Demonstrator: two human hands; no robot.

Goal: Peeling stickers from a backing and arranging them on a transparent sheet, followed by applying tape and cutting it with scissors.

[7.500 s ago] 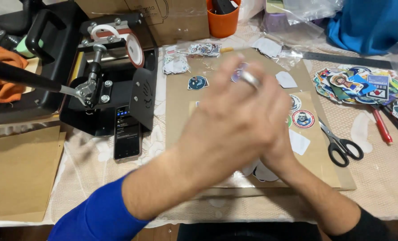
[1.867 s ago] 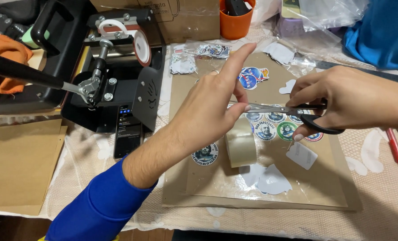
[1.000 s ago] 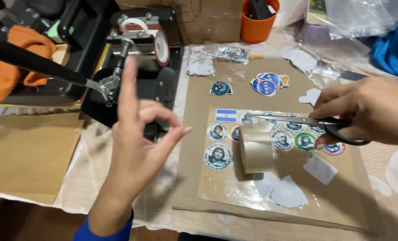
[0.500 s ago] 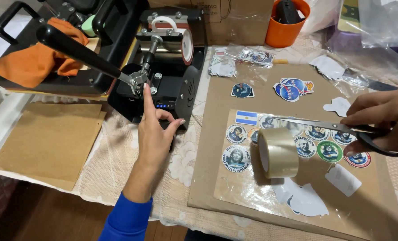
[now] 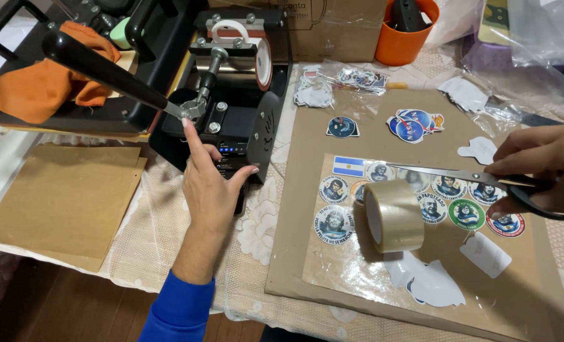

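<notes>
Head view: left hand, fingers spread, touches black metal mug press; right hand grips black-handled steel scissors above glossy brown tape roll on flat cardboard sheet.

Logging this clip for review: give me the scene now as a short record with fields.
left hand: index finger raised at the lever joint of the black press
right hand: holds scissors, blades over the stickers
tape roll: on its side on the cardboard, touched by neither hand
orange cup: at the table's far edge
orange cloth: on the far-left press
brown paper: left of the left hand
</notes>
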